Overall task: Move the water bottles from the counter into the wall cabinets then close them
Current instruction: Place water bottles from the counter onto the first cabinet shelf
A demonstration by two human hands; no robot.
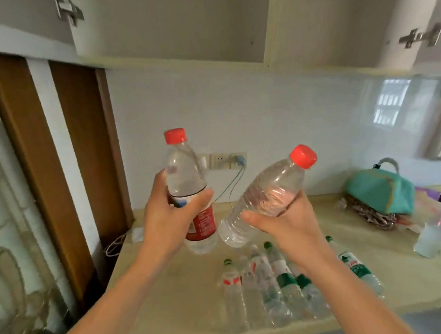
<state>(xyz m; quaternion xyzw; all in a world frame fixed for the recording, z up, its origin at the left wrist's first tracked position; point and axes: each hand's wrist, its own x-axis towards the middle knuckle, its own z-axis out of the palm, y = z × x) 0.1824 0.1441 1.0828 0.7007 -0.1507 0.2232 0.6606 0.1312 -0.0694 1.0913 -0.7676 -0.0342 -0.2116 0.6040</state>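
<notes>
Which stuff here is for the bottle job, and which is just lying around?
For the job: left hand gripping the red-label bottle; right hand gripping the clear bottle; bottles on the counter; open wall cabinet.

Lying about: teal bag, plastic cup, wall plug.

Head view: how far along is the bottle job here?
Done: both cabinet doors are open, with no bottles visible inside. In hand: the left hand holds a red-labelled bottle, and the right hand an unlabelled bottle. Left: several bottles lying on the counter, then closing the doors.
</notes>
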